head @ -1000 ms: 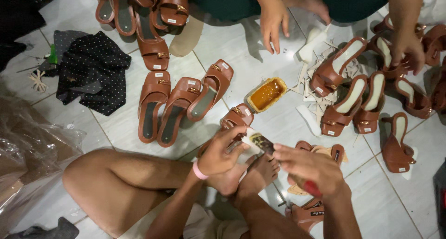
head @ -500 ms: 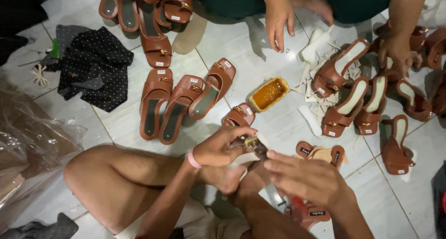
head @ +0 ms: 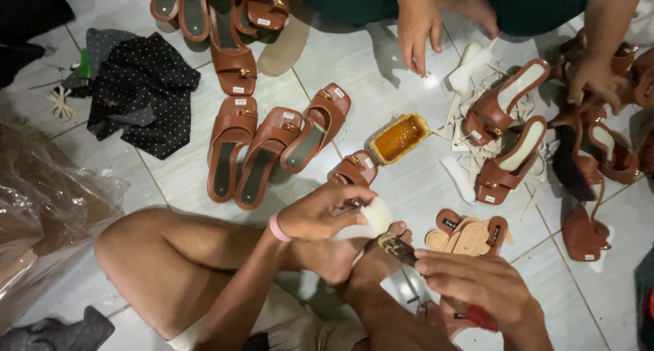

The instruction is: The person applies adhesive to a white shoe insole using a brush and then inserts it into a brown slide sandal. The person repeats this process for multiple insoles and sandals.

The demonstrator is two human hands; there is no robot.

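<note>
My left hand (head: pixel 325 211), with a pink band at the wrist, holds a pale shoe insole (head: pixel 371 219) over my crossed feet. My right hand (head: pixel 477 283) grips a brush with a red handle (head: pixel 477 317); its glue-stained head (head: pixel 395 247) touches the insole's edge. A small yellow tub of amber glue (head: pixel 398 138) sits on the white tiles just beyond. A brown sandal (head: pixel 354 168) lies right behind my left hand. Another sandal with its pale sole up (head: pixel 466 234) rests to the right of the brush.
Three brown sandals (head: pixel 269 150) lie in a row at the centre left, more at the top (head: pixel 231 24). Another person's hands (head: pixel 417 24) (head: pixel 594 78) work among sandals (head: pixel 507 129) and white strips on the right. Black dotted cloth (head: pixel 143 92) and a clear plastic bag (head: pixel 48 208) are at the left.
My left hand has turned the pale insole up into view and my right hand has brought the brush head against it. The other person's hands shifted slightly.
</note>
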